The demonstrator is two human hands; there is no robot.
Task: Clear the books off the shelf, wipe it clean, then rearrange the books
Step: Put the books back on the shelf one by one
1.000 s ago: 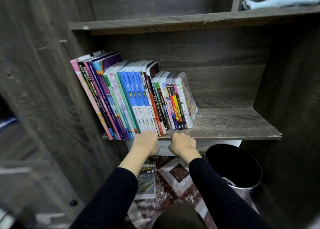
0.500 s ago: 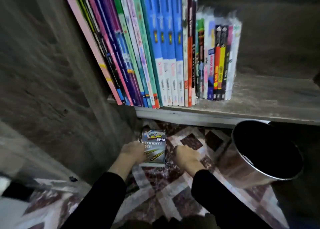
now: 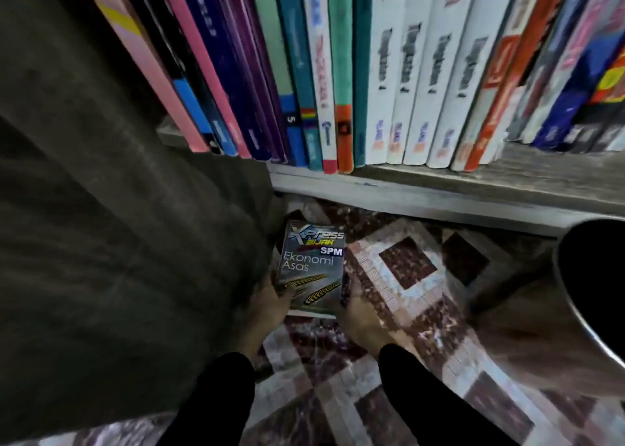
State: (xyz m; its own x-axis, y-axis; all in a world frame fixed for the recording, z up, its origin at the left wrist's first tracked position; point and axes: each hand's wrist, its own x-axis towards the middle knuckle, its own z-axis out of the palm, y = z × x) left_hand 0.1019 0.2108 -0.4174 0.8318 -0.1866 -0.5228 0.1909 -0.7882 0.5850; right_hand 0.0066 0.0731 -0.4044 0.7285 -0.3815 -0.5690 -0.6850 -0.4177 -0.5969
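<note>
A grey book titled "Ekonomi Asas" (image 3: 311,270) lies on the patterned floor (image 3: 409,270) under the shelf. My left hand (image 3: 267,305) grips its lower left corner, thumb on the cover. My right hand (image 3: 360,317) holds its lower right edge with curled fingers. Above, a row of upright books (image 3: 338,73) with pink, blue, green, white and orange spines stands on the wooden shelf (image 3: 439,188), leaning left.
The dark wooden side panel (image 3: 101,209) of the cabinet fills the left. A metal bin with a black inside (image 3: 595,283) stands on the floor at the right, close to my right arm.
The view has dropped from the shelf to the floor. Both hands left the shelf edge, came down to the fallen book and now hold it on either side.
</note>
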